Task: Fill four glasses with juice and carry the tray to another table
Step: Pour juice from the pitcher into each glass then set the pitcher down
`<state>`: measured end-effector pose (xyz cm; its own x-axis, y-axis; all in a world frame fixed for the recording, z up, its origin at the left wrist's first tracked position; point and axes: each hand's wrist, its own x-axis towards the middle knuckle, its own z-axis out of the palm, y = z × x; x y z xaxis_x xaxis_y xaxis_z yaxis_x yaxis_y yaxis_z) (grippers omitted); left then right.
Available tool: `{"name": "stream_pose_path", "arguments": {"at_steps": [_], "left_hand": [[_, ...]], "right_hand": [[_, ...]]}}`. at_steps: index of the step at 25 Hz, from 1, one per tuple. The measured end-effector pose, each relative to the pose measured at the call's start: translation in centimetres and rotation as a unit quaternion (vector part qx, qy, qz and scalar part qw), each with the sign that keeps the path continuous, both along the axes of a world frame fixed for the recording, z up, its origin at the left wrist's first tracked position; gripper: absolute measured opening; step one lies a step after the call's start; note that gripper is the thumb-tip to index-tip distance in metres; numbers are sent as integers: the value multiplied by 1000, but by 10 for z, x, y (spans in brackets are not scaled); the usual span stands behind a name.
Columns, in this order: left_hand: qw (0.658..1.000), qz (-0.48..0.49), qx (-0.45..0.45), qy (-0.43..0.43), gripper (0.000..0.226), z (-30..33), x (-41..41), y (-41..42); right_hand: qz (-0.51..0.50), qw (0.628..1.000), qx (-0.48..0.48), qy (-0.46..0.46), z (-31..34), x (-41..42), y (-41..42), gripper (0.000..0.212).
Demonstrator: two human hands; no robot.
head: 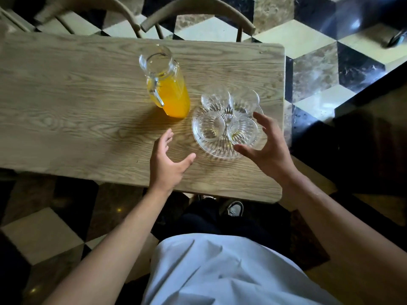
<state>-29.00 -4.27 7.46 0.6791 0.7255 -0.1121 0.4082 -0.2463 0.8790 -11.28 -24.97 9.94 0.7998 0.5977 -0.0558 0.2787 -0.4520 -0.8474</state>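
Note:
A clear glass jug (168,84) of orange juice stands mid-table, handle toward me. To its right a round ribbed glass tray (217,153) holds several empty cut-glass tumblers, among them the near-left glass (209,126) and the near-right glass (242,130). My left hand (167,160) hovers open over the table just left of the tray. My right hand (267,143) is open at the tray's right rim, fingers spread around the near-right glass without gripping it.
The wooden table (77,119) ends just right of the tray. Two wooden chairs (198,9) stand at its far side. A dark table or counter (370,119) lies to the right across the checkered floor. My shoe shows under the near edge.

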Motion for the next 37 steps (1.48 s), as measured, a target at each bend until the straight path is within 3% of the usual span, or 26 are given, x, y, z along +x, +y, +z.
{"name": "stream_pose_path", "arguments": {"at_steps": [6,10,15,21,25,30,37], "left_hand": [[997,54,50,-4,82,21,-27,16],[996,73,43,-15,93,30,-31,42],[998,52,23,-24,110,23,-15,98],[997,-57,-16,39,117,0,37,173],[974,-193,74,90,109,-13,75,214],[941,-316,79,91,109,-19,118,235],[922,-378,33,75,109,-24,138,240]], "right_hand": [[60,998,8,-24,28,-5,50,80],[49,998,40,-3,41,-12,93,55],[65,995,74,32,41,-25,155,45],[-1,990,95,106,25,-46,209,43],[-60,988,95,106,19,-53,230,29],[-122,969,153,153,11,-61,244,29],[-149,946,228,175,18,-64,253,23]]}}
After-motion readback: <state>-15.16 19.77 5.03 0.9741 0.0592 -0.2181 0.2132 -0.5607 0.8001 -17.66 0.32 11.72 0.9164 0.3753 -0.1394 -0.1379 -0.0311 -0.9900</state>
